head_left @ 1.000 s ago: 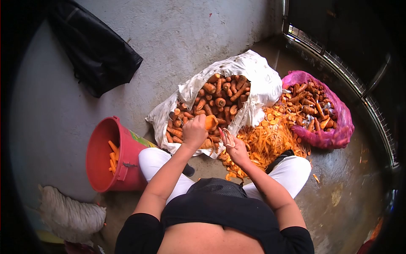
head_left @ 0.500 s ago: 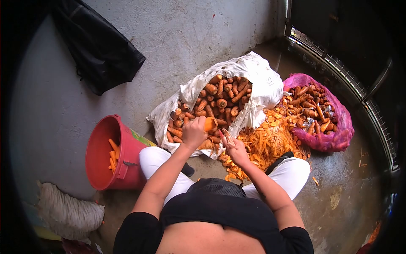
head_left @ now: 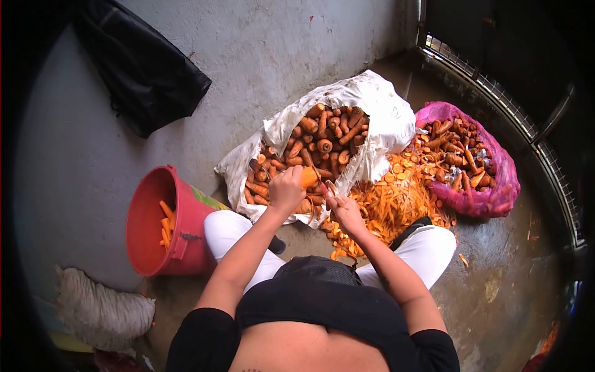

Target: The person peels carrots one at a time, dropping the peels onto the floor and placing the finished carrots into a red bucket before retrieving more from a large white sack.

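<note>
My left hand (head_left: 287, 191) is closed round a carrot (head_left: 308, 177), whose bright orange peeled end sticks out to the right. Close beside it, my right hand (head_left: 344, 209) grips a small peeling tool (head_left: 326, 186) at the carrot's end; the tool's exact shape is too small to make out. Both hands are above the near edge of a white sack (head_left: 390, 118) full of unpeeled carrots (head_left: 324, 146). Orange peelings and slices (head_left: 396, 208) lie heaped on the floor right of my right hand.
A red bucket (head_left: 197, 226) holding peeled carrots stands left of my knee. A pink sack (head_left: 505, 186) of carrots and scraps is at the right. Black plastic (head_left: 149, 68) hangs at the upper left wall; a pale sack (head_left: 105, 307) lies lower left.
My right hand and the tool have shifted slightly up and left, closer to the carrot's end. My left hand still holds the carrot, a little higher in view.
</note>
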Demonstrator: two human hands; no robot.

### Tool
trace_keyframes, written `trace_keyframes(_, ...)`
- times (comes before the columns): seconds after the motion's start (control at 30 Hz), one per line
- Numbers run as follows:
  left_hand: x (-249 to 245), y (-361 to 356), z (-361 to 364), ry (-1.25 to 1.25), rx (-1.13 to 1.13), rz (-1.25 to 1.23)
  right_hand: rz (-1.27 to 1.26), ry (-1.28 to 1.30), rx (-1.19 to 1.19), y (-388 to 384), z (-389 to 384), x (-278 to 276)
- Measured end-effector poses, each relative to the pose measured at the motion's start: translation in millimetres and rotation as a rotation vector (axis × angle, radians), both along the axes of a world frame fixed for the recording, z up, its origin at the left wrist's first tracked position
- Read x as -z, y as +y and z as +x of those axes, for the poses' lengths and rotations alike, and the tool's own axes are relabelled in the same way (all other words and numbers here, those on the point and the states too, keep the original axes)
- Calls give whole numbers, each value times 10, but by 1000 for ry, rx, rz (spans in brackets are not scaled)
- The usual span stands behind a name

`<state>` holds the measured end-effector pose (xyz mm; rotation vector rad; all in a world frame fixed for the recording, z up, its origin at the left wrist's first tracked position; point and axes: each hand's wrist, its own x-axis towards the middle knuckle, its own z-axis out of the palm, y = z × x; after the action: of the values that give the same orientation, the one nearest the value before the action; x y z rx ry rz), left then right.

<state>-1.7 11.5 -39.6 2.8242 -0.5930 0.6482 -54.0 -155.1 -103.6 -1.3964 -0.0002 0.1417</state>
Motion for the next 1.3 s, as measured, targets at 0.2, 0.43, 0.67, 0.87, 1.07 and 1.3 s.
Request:
trace_keyframes(0.2, -37, -34, 2, 266, -75, -69, -65, -4, -11, -34, -33, -84)
trace_keyframes(0.43, -4, -43, 38, 422, -99, -223, -69, 53, 3, -49, -24, -178)
trace_keyframes(0.67, -168, -64, 85, 610, -146, -164, -156, 51, -38, -83, -2, -108)
trace_keyframes(0.87, -66, 53, 181, 938, 124, -631, -179, -32, -28, -90, -11, -31)
trace_keyframes(1.07, -274, 125, 207, 1525, 77, -812, -319, -66, -83, -165, 19, 90)
trace_keyframes(1.3, -520, -29, 96, 1613, 413, -1090, -244, 124, 230, -327, 144, 271)
